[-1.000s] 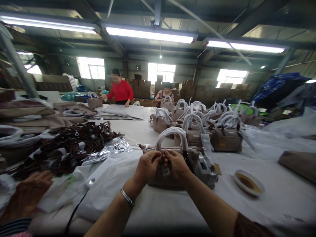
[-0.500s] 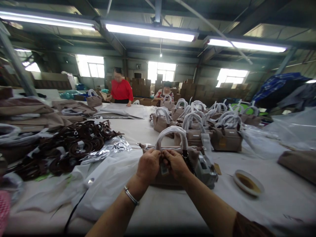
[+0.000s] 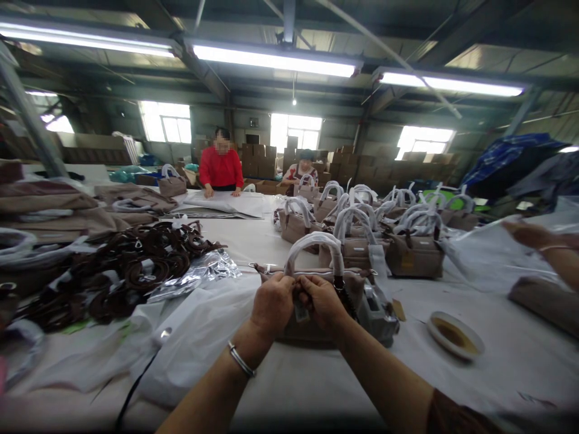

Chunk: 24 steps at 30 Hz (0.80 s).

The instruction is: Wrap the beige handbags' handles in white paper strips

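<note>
A taupe handbag (image 3: 357, 286) stands on the white table in front of me, its arched handle (image 3: 312, 240) wrapped in white. My left hand (image 3: 274, 301) and my right hand (image 3: 321, 298) meet at the bag's front, below the handle. Their fingers are pinched together on something small and dark that I cannot make out. A small pale tag (image 3: 301, 312) hangs below the fingertips. Just right of the bag is a grey, plastic-like object (image 3: 380, 316).
Wrapped-handle bags (image 3: 414, 256) stand behind. Dark straps (image 3: 147, 271) and white sheeting (image 3: 199, 337) lie left. A round dish (image 3: 455, 335) sits right. Another person's hand (image 3: 527, 234) is at the right edge; two people (image 3: 221, 166) are across the table.
Another person's hand and forearm have come in at the right edge, by the clear plastic. The person in red now has both hands on the sheets. My hands have hardly moved.
</note>
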Each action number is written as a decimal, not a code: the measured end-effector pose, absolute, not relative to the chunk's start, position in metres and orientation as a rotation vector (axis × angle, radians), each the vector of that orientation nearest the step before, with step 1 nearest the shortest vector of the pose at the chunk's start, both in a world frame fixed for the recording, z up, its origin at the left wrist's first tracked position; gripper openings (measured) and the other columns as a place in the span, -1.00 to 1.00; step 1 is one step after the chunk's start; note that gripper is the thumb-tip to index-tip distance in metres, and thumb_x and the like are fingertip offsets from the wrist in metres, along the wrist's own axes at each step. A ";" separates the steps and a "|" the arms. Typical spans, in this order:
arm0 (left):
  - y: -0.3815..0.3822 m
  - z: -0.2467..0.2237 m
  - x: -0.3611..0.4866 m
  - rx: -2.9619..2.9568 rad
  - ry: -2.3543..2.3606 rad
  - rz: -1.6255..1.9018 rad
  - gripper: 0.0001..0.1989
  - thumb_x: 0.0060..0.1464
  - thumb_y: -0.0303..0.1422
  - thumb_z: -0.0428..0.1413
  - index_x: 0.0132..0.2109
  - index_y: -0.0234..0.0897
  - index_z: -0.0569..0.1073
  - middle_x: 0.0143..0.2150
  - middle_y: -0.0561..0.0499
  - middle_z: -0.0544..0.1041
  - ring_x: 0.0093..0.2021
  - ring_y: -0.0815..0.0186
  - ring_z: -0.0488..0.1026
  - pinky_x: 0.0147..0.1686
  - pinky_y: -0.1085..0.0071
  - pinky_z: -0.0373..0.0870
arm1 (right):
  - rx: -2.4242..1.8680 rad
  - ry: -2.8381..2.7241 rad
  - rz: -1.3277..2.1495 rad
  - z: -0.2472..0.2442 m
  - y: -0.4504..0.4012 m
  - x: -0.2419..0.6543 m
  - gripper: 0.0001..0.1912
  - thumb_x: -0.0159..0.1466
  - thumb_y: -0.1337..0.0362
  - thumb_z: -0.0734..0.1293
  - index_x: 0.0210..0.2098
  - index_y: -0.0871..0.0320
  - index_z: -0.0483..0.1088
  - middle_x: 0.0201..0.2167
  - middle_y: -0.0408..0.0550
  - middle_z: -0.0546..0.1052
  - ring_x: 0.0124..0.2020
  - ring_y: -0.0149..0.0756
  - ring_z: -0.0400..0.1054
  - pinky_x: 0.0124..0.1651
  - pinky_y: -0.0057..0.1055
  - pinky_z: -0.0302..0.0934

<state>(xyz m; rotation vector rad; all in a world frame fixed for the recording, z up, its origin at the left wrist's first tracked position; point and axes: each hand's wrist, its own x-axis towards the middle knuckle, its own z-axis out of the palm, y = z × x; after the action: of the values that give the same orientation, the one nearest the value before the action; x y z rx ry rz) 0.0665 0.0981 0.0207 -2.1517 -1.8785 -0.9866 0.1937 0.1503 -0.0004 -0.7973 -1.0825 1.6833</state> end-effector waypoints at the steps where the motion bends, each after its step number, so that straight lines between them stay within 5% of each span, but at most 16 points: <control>1: 0.098 0.021 0.067 -2.149 -1.883 -0.984 -0.77 0.26 -0.44 -0.01 -0.31 -0.26 0.50 -0.31 -0.07 0.52 -0.30 0.25 0.47 -0.29 0.40 0.34 | -0.800 -1.084 1.685 0.000 0.150 0.194 -0.58 -0.05 0.00 0.52 -0.43 0.20 0.41 -0.62 -0.24 0.39 -0.68 -0.57 0.07 -0.67 -0.59 -0.16; 20: 0.100 0.007 0.068 -2.146 -1.794 -1.202 -0.75 0.24 -0.47 -0.05 -0.37 -0.28 0.45 -0.36 -0.08 0.47 -0.35 0.25 0.42 -0.32 0.37 0.31 | -0.913 -1.191 1.473 -0.009 0.145 0.186 -0.61 -0.06 -0.01 0.52 -0.51 0.20 0.47 -0.74 -0.25 0.32 -0.70 -0.50 0.03 -0.64 -0.51 -0.12; 24: 0.098 0.001 0.071 -2.119 -1.804 -1.180 -0.78 0.23 -0.46 -0.03 -0.35 -0.28 0.45 -0.34 -0.08 0.50 -0.35 0.26 0.43 -0.35 0.38 0.32 | -0.971 -1.286 1.339 -0.010 0.138 0.188 -0.60 -0.02 -0.03 0.50 -0.45 0.20 0.52 -0.64 -0.16 0.43 -0.63 -0.41 0.15 -0.60 -0.47 0.02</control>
<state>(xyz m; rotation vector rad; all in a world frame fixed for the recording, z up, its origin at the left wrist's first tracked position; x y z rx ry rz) 0.0713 0.0985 0.0015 -2.1195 -1.8045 -1.1800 0.1881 0.1381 -0.0100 -0.9707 -1.2858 1.3394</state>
